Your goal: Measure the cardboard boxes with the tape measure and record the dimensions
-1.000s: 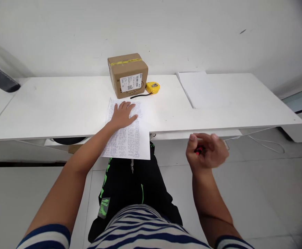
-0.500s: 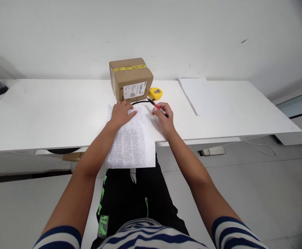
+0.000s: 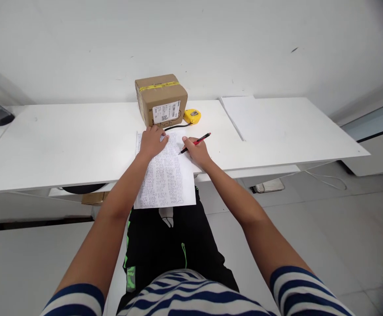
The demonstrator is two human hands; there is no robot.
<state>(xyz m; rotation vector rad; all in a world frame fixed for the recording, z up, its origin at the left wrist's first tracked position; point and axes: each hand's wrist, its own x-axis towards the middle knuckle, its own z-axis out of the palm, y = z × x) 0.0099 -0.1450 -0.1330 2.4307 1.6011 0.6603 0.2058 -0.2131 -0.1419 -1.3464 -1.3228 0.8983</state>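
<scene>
Surface (image 3: 62,145): white, with the cardboard box (image 3: 161,98) at its back.
Sheet (image 3: 166,180): just in front of the box, handwriting covering nearly all of it.
Left hand (image 3: 152,142): spread flat on the sheet's top, just before the box.
Right hand (image 3: 196,151): front-right of the box, closed around the pen.
Pen (image 3: 196,142): red, tip at the sheet's upper right; little blank space seems left.

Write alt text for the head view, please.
Seen from above, a person's right hand holds a red pen to a densely written sheet that the left hand presses onto a white table. A cardboard box and yellow tape measure sit just behind.
</scene>
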